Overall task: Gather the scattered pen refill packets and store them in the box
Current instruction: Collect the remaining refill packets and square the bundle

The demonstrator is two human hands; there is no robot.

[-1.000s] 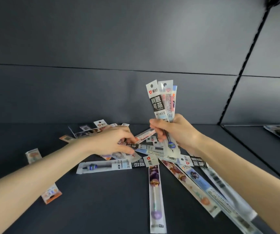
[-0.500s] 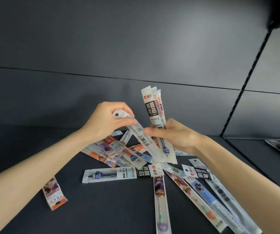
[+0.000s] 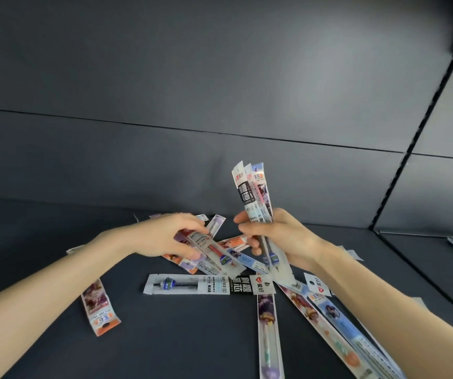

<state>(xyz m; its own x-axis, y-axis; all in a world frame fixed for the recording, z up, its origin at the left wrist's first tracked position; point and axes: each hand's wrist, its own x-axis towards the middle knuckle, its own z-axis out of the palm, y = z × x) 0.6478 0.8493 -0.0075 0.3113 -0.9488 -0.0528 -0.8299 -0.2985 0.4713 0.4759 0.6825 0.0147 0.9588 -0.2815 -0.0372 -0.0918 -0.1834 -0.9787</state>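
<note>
Left hand (image 3: 165,236), raised 0.5 s ago, now down at the pile (image 3: 219,255); its packet has joined the right hand's (image 3: 280,242) bundle (image 3: 252,192).

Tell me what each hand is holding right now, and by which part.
The right hand grips a bunch of refill packets around their lower half, tops upright. The left hand pinches one packet with a red refill near its upper end, over the pile.

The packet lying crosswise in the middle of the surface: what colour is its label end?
Black with white characters on the packet, clearest in the head view.
</note>
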